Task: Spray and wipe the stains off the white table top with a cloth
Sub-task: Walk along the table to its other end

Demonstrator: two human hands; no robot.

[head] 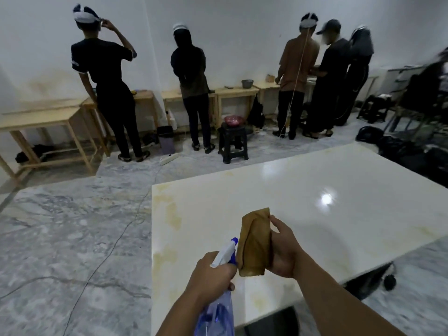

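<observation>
The white table top (315,214) fills the lower right of the view. Yellowish stains (173,215) run down its left edge and near its front. My left hand (213,272) grips the neck of a clear spray bottle (218,314) with a blue and white nozzle (226,252) that points up and away over the table. My right hand (282,248) holds a folded brown cloth (254,241) upright above the table, just right of the nozzle.
Grey marble floor (72,226) lies left of the table, with a thin cable across it. A black plastic stool (232,141) stands beyond the far edge. Several people stand at wooden benches (48,122) along the back wall. Dark bags (407,154) lie at the right.
</observation>
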